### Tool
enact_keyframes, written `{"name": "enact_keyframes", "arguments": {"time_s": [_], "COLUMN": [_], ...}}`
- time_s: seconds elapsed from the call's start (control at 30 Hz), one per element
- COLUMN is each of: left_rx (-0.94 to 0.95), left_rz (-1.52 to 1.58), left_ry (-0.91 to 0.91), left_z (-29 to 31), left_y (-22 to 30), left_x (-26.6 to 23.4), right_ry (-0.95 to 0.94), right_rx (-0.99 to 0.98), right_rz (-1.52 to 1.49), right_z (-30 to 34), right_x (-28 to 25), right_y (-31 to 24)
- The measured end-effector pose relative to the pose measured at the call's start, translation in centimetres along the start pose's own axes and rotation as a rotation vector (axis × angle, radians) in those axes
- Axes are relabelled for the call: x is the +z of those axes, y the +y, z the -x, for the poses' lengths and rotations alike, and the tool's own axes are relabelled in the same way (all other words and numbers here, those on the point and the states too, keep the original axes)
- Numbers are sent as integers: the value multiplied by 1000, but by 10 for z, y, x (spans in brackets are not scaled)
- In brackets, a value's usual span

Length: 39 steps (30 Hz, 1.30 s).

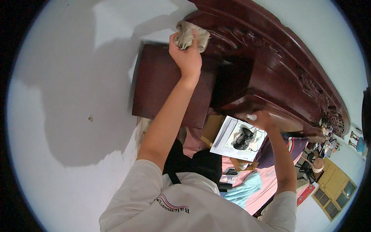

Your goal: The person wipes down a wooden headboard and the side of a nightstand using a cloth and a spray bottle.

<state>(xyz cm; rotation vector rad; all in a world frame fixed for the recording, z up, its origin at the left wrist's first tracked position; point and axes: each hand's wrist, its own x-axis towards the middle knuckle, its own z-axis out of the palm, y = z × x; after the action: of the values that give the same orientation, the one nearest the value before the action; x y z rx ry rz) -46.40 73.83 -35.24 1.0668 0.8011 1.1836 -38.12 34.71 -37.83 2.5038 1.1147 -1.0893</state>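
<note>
My left hand (186, 58) is closed around a folded beige cloth (199, 35), holding it against the dark red carved wooden headboard (232, 23) near its left end. Just below that hand is the flat top of a dark red wooden cabinet (154, 77) beside the wall. Lower and to the right, my right hand (263, 121) is closed near the headboard's lower ledge (276, 115). A small white thing (251, 116) sticks out from its fingers; most of it is hidden, so its kind cannot be told.
A black game controller (243, 138) with a cable lies on white papers (222, 143) over a cardboard box (210, 129), close to my right forearm. Pink bedding (268, 179) and a light blue cloth (249, 189) spread below. A white wall (69, 116) borders the left side.
</note>
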Motion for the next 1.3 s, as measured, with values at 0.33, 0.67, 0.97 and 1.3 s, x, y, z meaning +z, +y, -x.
{"name": "enact_keyframes", "arguments": {"time_s": [0.33,0.67,0.97,1.3], "left_rx": [322,407,257,95], "left_rz": [-4,6,-123,-139], "left_ry": [-110,-143,-50,33], "left_z": [18,8,-3,-15], "left_y": [70,61,1,-85], "left_x": [41,49,8,-36], "right_ry": [24,-46,2,101], "right_rx": [-4,106,70,93], "right_rz": [-25,24,-31,-2], "right_z": [-7,-9,-16,-10], "right_x": [12,7,11,9], "right_y": [11,2,8,-5]}}
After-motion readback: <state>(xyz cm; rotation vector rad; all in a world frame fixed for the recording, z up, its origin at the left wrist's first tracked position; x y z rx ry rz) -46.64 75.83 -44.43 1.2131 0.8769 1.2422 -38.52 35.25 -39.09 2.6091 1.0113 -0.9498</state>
